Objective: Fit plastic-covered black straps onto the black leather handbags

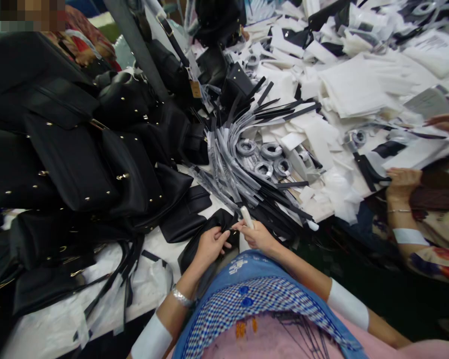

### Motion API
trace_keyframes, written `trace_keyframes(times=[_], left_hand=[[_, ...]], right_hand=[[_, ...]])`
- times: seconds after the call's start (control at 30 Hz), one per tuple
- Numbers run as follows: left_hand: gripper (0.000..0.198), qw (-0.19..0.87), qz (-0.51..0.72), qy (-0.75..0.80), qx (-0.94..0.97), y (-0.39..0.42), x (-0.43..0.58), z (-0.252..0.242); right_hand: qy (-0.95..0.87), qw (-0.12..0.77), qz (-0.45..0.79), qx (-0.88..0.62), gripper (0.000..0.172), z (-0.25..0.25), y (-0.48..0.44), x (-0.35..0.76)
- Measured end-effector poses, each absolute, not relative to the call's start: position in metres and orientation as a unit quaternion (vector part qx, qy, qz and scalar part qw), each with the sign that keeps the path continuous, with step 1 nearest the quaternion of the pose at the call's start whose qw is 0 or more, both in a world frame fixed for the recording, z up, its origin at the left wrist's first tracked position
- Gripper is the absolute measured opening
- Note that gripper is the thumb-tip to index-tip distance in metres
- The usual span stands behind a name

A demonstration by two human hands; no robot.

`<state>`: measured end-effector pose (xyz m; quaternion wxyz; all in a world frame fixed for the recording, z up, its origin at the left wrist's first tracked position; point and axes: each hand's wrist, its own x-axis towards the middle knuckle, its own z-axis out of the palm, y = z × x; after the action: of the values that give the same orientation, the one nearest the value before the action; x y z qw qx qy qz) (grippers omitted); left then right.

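Note:
In the head view, my right hand [260, 237] is closed around a small tool with a white handle [246, 217]; its working end is too small to make out. My left hand [210, 245] is beside it, fingers bent and closed on a black leather bag [193, 245] at the table edge, in front of my blue apron [228, 279]. The fingertips of both hands nearly meet over the bag. Just beyond lies a bundle of plastic-wrapped black straps [224, 159].
Black bags [69, 159] with gold studs are piled on the left. Rolled straps [264, 169] and white packing sheets [355, 85] cover the table to the right. A co-worker's hand [404, 184] works at the right edge; another person [86, 45] is at the upper left.

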<state>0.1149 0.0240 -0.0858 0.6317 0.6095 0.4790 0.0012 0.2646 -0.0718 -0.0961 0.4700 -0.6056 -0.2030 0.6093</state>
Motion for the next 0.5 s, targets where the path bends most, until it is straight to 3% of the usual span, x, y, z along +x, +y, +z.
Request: trace_keyframes(times=[0.07,0.27,0.37,0.5], left_hand=[[0.033,0.636,-0.017,0.460,0.619,0.034,0.116,-0.079],[0.043,0.627,0.006,0.456,0.632,0.056,0.098,-0.057],[0.046,0.631,-0.023,0.452,0.629,0.047,0.071,-0.046],[0.034,0.618,-0.054,0.414,0.666,0.019,0.035,-0.034]], right_hand=[[-0.216,0.470,0.600,-0.610,0.039,-0.096,-0.067,0.278],[-0.460,0.403,0.351,-0.709,0.033,-0.092,-0.033,0.313],[-0.476,0.370,0.364,-0.710,0.040,-0.092,-0.019,0.331],[-0.479,0.351,0.322,-0.737,0.043,-0.087,-0.005,0.350]])
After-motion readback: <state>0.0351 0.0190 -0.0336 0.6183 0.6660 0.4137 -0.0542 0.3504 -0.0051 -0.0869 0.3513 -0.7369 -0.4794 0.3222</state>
